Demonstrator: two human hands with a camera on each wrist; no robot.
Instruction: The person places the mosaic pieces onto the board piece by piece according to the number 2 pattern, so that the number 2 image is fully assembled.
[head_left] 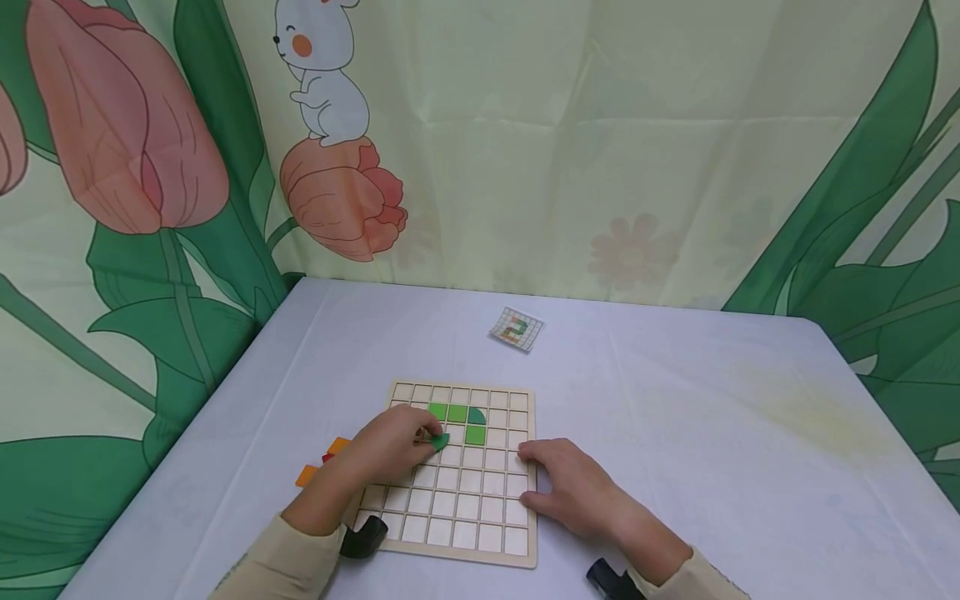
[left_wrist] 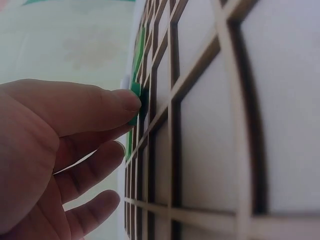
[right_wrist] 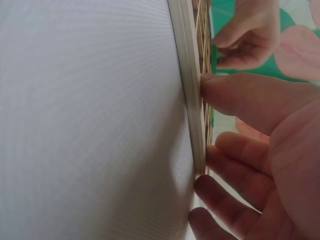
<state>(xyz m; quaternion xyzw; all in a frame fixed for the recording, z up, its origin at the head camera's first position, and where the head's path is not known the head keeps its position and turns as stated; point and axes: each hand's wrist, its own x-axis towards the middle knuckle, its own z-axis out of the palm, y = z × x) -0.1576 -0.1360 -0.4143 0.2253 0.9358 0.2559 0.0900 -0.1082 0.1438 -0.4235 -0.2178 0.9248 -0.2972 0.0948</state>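
Observation:
A wooden grid board (head_left: 431, 504) with square cells lies flat on the table. Thumb and forefinger of my left hand (head_left: 393, 442) pinch a dark green tile (head_left: 439, 442) over the board's upper left part; the left wrist view shows the same green tile (left_wrist: 135, 104) at the thumb tip, close to the grid. Light green squares (head_left: 457, 412) and a dark green rounded tile (head_left: 477, 416) sit in upper cells, with another light green square (head_left: 476, 435) below the rounded one. My right hand (head_left: 573, 487) rests on the board's right edge, thumb and fingers touching the wooden rim (right_wrist: 192, 95).
Left of the board, partly behind the left forearm, are orange tiles (head_left: 307, 476) and a bit of red (head_left: 327, 457). A small card (head_left: 517, 329) with a coloured grid pattern lies beyond the board on the white tablecloth (head_left: 675, 400). A printed curtain (head_left: 525, 167) hangs behind.

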